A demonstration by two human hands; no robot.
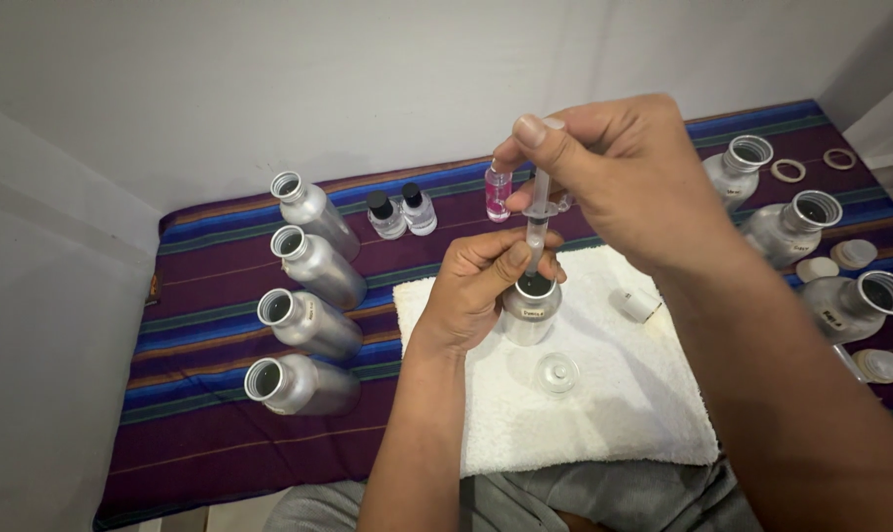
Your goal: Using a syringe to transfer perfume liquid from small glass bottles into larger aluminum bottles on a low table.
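Our left hand (481, 286) wraps the small metal bottle (530, 310) on the white towel (584, 414), while our right hand (614, 177) pinches a syringe (537, 222) upright (tip down) straight above its mouth.

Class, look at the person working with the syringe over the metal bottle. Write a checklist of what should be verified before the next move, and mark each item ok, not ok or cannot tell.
1. Left hand steadies the open metal bottle: ok, fingers wrap its neck.
2. Bottle stands upright on the white towel: ok.
3. Syringe tip sits inside the bottle mouth: ok, it points straight down into the opening.
4. Right hand grips the syringe firmly: ok, fingers at the flange, thumb on top.
5. Liquid level in the syringe: cannot tell, barrel too small to read.
6. Small clear lid and white cap lie apart from the bottle: ok, though both are close to the hands.
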